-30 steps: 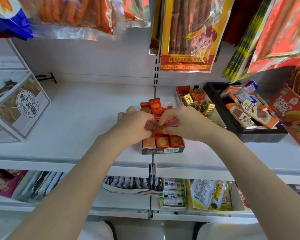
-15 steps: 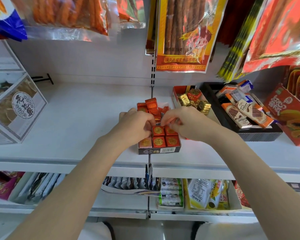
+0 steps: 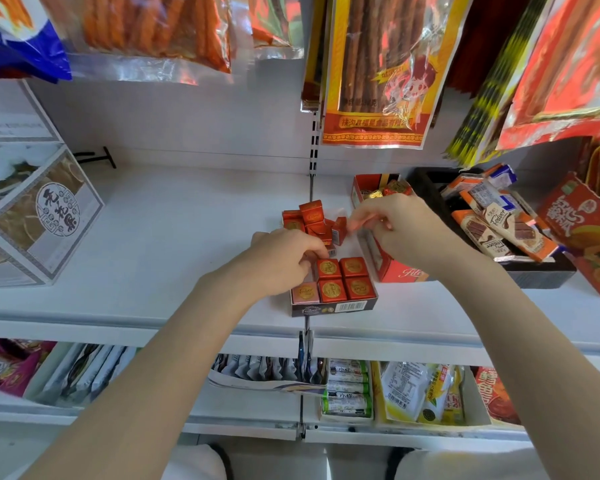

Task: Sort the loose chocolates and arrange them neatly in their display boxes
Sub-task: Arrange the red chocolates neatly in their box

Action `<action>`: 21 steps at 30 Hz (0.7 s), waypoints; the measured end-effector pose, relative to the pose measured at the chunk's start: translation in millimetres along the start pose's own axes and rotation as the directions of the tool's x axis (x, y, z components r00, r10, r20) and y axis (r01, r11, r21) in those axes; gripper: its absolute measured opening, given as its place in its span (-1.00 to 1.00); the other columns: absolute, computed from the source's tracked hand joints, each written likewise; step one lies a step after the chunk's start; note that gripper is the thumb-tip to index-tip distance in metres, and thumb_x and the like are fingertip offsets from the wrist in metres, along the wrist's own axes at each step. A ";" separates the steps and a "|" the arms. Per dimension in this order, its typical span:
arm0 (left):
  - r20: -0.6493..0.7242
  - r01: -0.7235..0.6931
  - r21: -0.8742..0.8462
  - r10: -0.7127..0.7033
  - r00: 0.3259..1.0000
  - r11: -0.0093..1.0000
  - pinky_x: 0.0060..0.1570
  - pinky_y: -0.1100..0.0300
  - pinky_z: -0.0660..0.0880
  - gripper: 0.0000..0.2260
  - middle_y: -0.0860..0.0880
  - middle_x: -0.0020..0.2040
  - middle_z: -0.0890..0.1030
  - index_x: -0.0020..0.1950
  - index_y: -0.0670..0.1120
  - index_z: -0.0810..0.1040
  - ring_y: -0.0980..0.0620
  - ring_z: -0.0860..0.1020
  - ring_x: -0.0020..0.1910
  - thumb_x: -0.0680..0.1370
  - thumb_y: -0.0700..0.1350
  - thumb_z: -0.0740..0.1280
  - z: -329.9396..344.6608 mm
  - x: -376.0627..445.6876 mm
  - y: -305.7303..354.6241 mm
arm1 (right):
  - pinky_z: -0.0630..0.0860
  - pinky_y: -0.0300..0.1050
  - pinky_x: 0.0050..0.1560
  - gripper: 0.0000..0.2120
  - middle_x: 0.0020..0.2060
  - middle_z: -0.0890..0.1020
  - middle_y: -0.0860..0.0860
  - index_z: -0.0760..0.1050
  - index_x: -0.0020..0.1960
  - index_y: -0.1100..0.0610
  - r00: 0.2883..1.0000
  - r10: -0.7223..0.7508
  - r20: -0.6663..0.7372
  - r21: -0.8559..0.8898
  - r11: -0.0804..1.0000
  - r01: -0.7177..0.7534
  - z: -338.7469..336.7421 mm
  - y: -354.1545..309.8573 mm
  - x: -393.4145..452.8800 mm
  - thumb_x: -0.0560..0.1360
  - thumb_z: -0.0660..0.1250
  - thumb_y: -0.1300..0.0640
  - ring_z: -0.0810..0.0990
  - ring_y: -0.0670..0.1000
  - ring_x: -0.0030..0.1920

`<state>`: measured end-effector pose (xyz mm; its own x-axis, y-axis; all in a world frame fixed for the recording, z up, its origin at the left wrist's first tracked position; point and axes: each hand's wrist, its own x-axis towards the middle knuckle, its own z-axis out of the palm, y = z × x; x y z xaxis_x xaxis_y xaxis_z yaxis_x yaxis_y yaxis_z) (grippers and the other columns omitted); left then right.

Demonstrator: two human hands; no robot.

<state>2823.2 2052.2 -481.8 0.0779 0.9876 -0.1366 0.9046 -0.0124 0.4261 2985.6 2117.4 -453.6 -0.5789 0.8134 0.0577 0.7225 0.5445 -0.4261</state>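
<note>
1. A dark display box (image 3: 333, 308) stands at the front edge of a white shelf (image 3: 174, 230), with a barcode on its front wall.
2. Inside it, orange-red foil chocolate cubes (image 3: 342, 278) sit in tidy rows with their gold seals up; one paler pink cube (image 3: 305, 292) fills the front left corner.
3. The left hand (image 3: 284, 259) lies over the box's rear left part, its fingers curled down onto the cubes there. Whether it grips one or only presses on them cannot be told, since the fingertips are hidden.
4. Behind the box, a loose pile of orange-red cubes (image 3: 314, 221) lies tumbled on the shelf, some tilted on edge.
5. The right hand (image 3: 400, 230) hovers just right of that pile, above a red display box (image 3: 399, 270). Its thumb and forefinger are drawn together in a pinch; motion blur hides whether anything is between them.
6. The red display box runs front to back on the shelf, and gold and red foil chocolates (image 3: 388, 190) show at its far end, beyond the right hand.
7. Further right, a black tray (image 3: 534, 277) holds flat chocolate bars in orange and white wrappers (image 3: 499, 226).
8. At the left edge stands a white carton printed with dried fruit slices (image 3: 32, 216).
9. Snack bags hang overhead, and packets fill the lower shelf (image 3: 257, 410).
</note>
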 end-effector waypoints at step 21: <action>0.003 -0.107 0.033 0.107 0.994 0.994 0.23 0.10 0.30 -0.80 0.10 -0.01 0.60 -0.12 -0.07 0.65 0.10 0.25 0.14 0.50 0.01 0.30 -3.2 -19.6 -32.4 | 0.23 0.09 0.22 -0.69 0.11 0.50 -0.03 0.43 0.13 0.04 0.995 -0.081 0.065 -0.263 0.960 0.095 37.0 -20.1 20.4 0.42 0.36 0.03 0.33 0.06 0.19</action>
<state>2791.0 2033.8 -490.1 0.1753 0.9801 -0.0930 0.9045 -0.1231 0.4083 2945.3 2115.4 -477.3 -0.6587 0.7516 0.0335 0.7380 0.6542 -0.1657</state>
